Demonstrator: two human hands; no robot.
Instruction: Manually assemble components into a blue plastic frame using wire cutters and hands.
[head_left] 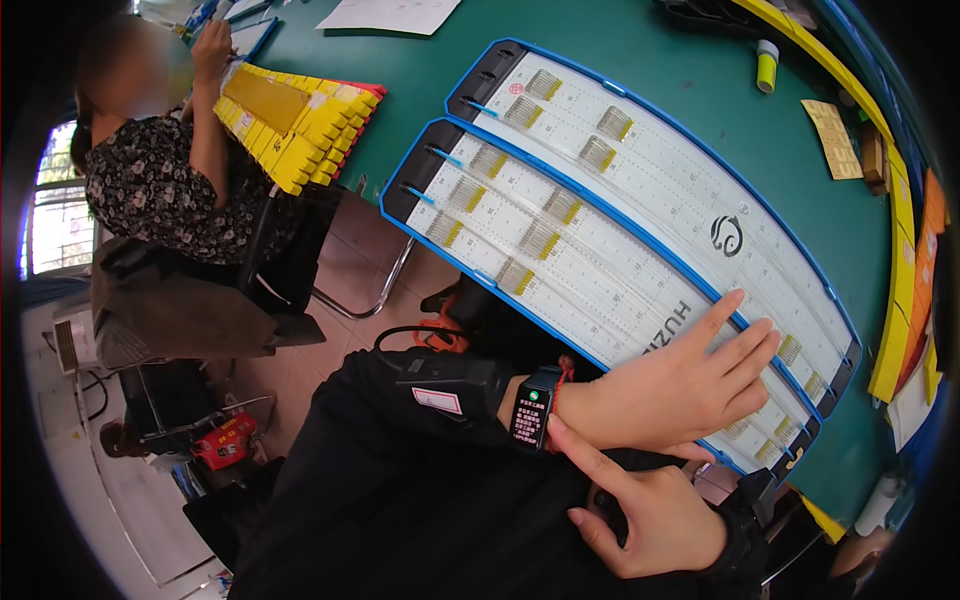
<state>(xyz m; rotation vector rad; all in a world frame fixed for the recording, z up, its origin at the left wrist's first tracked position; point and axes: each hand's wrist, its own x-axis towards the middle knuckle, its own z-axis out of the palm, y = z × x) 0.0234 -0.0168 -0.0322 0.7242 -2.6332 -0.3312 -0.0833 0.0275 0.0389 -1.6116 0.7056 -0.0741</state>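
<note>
My left hand (685, 385) lies over the lower right part of a long blue-edged case (610, 90), fingers spread and holding nothing. On my left wrist sits a smartwatch (533, 412) with a dark lit screen, beside a red cord (563, 375). My right hand (655, 520) is below it, its index finger stretched to the edge of the watch and its thumb apart; its other fingers are partly hidden. The case shows two white panels with printed scales, and clusters of thin pins (540, 240) stand in several groups on them.
The case rests on a green table (430, 60). At the left a person (170, 180) sits by a stack of yellow strips (300, 120). A yellow-green capped tube (767, 68), a tan card (832, 138) and yellow bars (900, 280) lie along the right side.
</note>
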